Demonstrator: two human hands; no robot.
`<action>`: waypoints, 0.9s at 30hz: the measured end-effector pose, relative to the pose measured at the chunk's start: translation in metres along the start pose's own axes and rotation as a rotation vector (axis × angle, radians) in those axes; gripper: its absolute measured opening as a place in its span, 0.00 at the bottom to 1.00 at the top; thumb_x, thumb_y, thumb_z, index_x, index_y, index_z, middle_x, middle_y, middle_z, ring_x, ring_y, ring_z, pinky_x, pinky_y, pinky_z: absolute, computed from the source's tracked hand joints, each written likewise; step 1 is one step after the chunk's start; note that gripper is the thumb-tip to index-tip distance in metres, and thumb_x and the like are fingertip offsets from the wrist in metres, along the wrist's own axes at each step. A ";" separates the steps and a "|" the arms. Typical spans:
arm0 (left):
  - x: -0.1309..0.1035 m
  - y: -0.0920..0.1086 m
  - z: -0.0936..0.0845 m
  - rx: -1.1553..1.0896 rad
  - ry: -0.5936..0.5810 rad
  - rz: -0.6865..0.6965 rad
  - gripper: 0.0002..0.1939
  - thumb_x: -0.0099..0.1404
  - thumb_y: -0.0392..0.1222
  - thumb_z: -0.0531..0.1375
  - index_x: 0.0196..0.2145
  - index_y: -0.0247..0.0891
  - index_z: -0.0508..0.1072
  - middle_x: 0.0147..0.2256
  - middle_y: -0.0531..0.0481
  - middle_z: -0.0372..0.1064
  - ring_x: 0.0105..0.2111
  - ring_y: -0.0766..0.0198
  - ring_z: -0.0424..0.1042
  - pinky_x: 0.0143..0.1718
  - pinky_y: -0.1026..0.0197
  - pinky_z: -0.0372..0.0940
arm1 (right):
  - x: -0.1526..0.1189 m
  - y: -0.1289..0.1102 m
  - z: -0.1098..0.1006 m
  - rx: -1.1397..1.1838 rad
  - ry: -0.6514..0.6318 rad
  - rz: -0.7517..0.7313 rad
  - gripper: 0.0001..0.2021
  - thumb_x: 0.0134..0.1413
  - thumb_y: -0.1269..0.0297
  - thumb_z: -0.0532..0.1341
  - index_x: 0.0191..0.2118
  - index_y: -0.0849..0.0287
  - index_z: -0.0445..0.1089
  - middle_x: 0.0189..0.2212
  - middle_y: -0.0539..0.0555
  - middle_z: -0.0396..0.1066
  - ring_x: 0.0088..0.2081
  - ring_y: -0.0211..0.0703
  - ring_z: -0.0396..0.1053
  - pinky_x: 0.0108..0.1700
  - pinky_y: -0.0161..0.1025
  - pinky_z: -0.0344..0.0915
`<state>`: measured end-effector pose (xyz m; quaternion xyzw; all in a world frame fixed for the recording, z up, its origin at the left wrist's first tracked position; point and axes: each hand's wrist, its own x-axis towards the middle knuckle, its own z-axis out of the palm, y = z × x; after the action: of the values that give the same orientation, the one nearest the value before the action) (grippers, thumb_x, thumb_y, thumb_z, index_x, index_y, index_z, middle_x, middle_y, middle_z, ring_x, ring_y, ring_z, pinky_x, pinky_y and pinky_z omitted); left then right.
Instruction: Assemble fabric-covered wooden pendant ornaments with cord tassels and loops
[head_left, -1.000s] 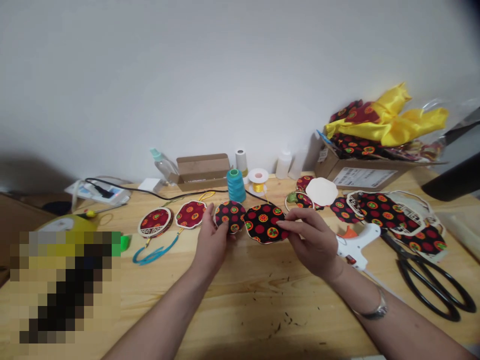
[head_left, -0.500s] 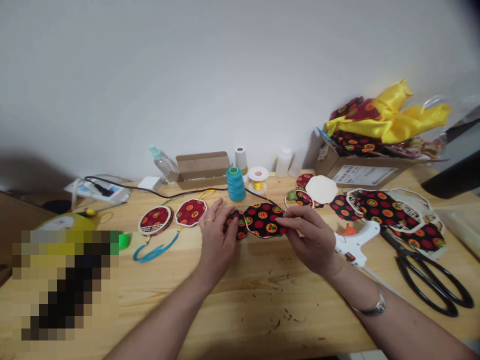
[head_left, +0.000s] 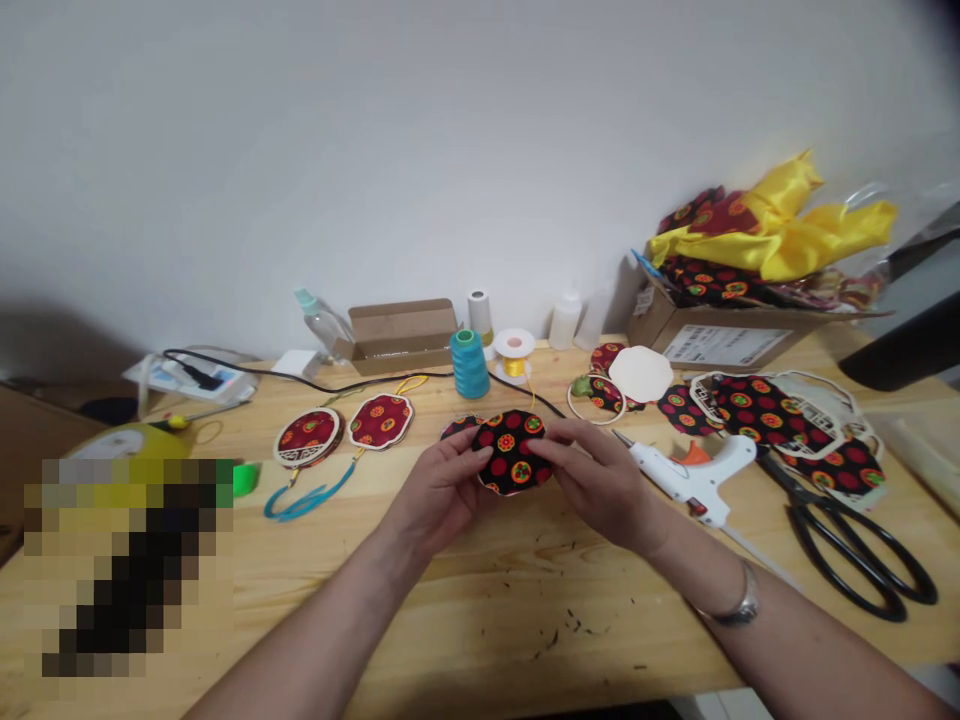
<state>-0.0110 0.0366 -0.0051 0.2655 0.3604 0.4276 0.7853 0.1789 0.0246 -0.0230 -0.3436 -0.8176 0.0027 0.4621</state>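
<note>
Between my hands is a black fabric-covered disc (head_left: 514, 455) with red dots and flower circles and a pale edge. My left hand (head_left: 448, 480) grips its left edge, thumb on top. On its right edge, my right hand (head_left: 600, 475) pinches with fingertips. Partly hidden behind it, a second patterned piece (head_left: 459, 428) lies on the table. A white glue gun (head_left: 697, 480) rests right of my right hand. To the left lie a red scalloped pendant (head_left: 381, 422) with a yellow loop and a round red pendant (head_left: 306, 437) with a blue tassel.
Black-handled scissors (head_left: 862, 555) lie at the right, near patterned pieces and frames (head_left: 780, 415). Behind my hands stand a teal thread cone (head_left: 469, 365) and a yellow cord spool (head_left: 514, 345). A cardboard box (head_left: 720, 335) holds fabric. A black cable (head_left: 322, 385) crosses the back.
The black disc has come up off the table toward me. My left hand has shifted from lying over the second piece to gripping the disc's left edge; my right hand has moved slightly left.
</note>
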 end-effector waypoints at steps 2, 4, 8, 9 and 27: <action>0.001 -0.001 -0.001 0.019 0.014 0.057 0.16 0.56 0.27 0.60 0.43 0.30 0.72 0.42 0.41 0.75 0.38 0.60 0.75 0.40 0.62 0.70 | 0.000 0.003 0.002 -0.028 -0.023 0.130 0.21 0.55 0.78 0.50 0.53 0.57 0.63 0.43 0.59 0.66 0.45 0.44 0.65 0.45 0.42 0.67; 0.002 -0.002 -0.002 0.031 0.035 0.095 0.15 0.55 0.28 0.61 0.42 0.30 0.73 0.41 0.42 0.75 0.38 0.61 0.75 0.39 0.62 0.70 | 0.000 0.006 0.004 -0.018 -0.006 0.286 0.20 0.56 0.76 0.49 0.53 0.59 0.62 0.44 0.61 0.66 0.46 0.46 0.65 0.46 0.45 0.66; 0.001 -0.004 -0.001 0.050 0.038 0.101 0.15 0.54 0.29 0.62 0.42 0.30 0.73 0.41 0.42 0.75 0.38 0.60 0.75 0.39 0.62 0.71 | 0.000 0.010 0.005 0.278 0.013 0.666 0.14 0.58 0.67 0.50 0.47 0.61 0.65 0.36 0.57 0.69 0.29 0.38 0.67 0.34 0.41 0.68; 0.001 -0.005 -0.001 0.052 0.036 0.099 0.16 0.54 0.29 0.62 0.42 0.30 0.73 0.41 0.42 0.75 0.37 0.60 0.75 0.38 0.62 0.71 | 0.001 0.009 0.005 0.399 0.003 0.775 0.14 0.58 0.64 0.50 0.45 0.61 0.66 0.34 0.56 0.69 0.26 0.37 0.66 0.31 0.39 0.67; -0.001 -0.010 -0.003 0.191 0.038 0.142 0.14 0.51 0.34 0.65 0.38 0.36 0.75 0.37 0.46 0.76 0.34 0.61 0.74 0.37 0.58 0.69 | 0.007 -0.002 0.005 0.824 -0.137 0.931 0.09 0.44 0.62 0.65 0.33 0.59 0.75 0.29 0.52 0.76 0.29 0.40 0.71 0.36 0.40 0.69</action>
<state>-0.0086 0.0313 -0.0136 0.3558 0.3947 0.4509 0.7171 0.1719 0.0289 -0.0204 -0.4565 -0.5416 0.5410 0.4533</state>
